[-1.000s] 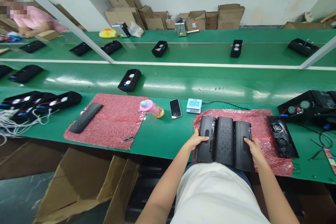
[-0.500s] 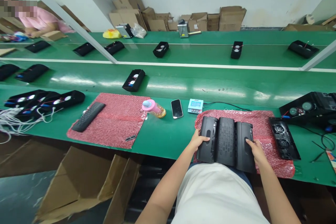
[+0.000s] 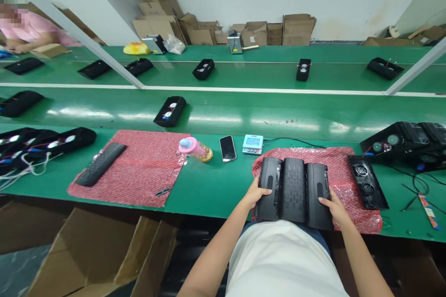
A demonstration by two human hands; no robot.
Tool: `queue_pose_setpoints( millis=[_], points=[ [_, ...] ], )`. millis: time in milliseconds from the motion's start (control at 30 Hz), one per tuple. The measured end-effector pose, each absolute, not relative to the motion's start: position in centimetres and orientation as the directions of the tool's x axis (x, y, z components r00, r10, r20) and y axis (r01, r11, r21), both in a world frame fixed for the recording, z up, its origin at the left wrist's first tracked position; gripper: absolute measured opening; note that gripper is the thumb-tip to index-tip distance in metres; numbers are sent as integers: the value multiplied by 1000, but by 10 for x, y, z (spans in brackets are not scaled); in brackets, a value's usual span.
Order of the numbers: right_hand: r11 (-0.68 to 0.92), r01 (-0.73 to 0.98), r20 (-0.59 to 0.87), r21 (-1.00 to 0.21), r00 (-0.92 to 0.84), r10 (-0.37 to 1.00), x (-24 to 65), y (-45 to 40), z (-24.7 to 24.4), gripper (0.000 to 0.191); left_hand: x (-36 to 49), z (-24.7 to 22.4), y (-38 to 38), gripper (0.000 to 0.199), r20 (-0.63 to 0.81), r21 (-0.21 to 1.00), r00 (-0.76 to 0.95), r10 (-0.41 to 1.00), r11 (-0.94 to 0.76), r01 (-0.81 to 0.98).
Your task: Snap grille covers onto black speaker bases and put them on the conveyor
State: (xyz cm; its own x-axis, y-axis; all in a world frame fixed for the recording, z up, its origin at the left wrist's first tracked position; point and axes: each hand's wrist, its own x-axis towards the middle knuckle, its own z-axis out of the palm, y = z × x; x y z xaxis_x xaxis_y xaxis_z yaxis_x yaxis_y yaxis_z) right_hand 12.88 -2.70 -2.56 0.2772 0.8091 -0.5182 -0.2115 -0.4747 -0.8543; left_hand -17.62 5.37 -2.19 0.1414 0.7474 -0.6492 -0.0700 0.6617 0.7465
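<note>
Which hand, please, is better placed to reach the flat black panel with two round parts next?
Probably the right hand: it holds the right casing, nearer the black panel; the left hand holds the left casing.

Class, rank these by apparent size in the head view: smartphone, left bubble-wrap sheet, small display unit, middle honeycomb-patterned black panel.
1. Left bubble-wrap sheet
2. Middle honeycomb-patterned black panel
3. Smartphone and small display unit: too alike to rank

Room outside the left hand (image 3: 257, 193), crowding outside the right hand (image 3: 333, 205).
Bare tabletop (image 3: 205, 190) leaves a path left of the left hand; ahead of it stand the phone (image 3: 227, 149) and display box (image 3: 253, 144). Three black cases (image 3: 293, 190) fill the gap between the hands, and a speaker panel (image 3: 368, 182) obstructs the right hand's outer side.
</note>
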Motion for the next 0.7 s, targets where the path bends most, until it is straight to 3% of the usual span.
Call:
queue_pose_setpoints(
  millis=[133, 267, 500, 700],
  points=[
    [-472, -225, -523, -852, 363, 771, 125, -24, -34, 68, -174, -26, 52, 87, -645, 748, 113, 756, 655, -106],
    [-410, -142, -424, -901, 485, 765, 118, -23, -41, 63, -174, -28, 53, 92, -667, 730, 46, 743, 665, -158],
    [-464, 15, -390, -886, 517, 762, 113, -20, -40, 53, -172, -24, 56, 87, -671, 730, 13, 742, 663, -167],
    [-457, 28, -371, -889, 542, 754, 112, -18, -38, 50, -172, -24, 56, 89, -681, 718, 20, 732, 673, -178]
  ],
)
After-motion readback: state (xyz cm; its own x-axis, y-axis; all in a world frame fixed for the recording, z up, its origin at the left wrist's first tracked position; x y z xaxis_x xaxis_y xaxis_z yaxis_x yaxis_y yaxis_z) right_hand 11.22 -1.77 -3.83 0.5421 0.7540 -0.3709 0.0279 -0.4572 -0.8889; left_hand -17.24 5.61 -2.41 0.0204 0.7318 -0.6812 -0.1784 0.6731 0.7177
